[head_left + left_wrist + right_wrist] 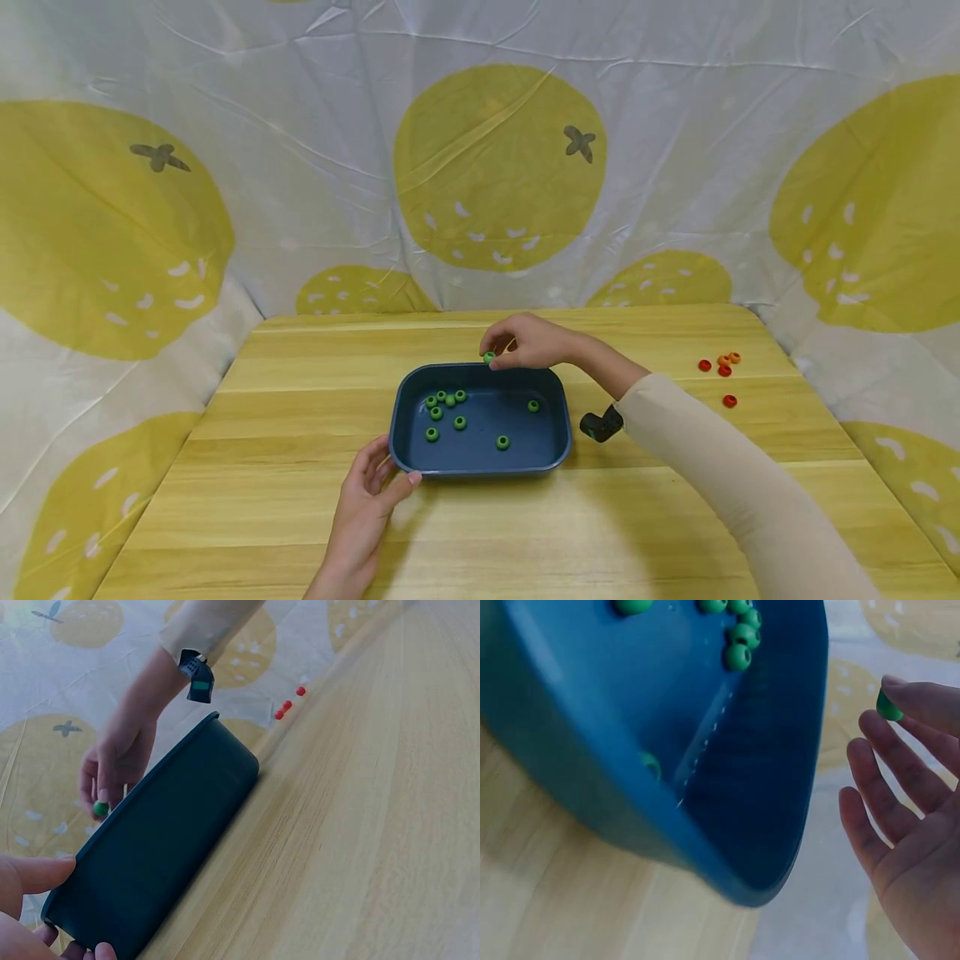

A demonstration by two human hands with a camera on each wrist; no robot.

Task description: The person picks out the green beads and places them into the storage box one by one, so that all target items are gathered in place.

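A blue rectangular basin [480, 463] stands on the wooden table with several green beads [460, 423] scattered on its floor. My left hand [365, 492] grips the basin's near left corner, thumb on the rim and fingers against the outside wall. Above the far rim, toward the right, my right hand [528, 342] pinches one green bead [889, 706] between thumb and fingertip. In the right wrist view the other fingers are spread and hold nothing. That pinched bead also shows beyond the rim in the left wrist view.
Several red and orange beads [724, 371] lie on the table's right side. A small black device [602, 424] is worn at the right wrist. Behind the table [300, 375] hangs a white cloth [315, 167] printed with yellow fruit.
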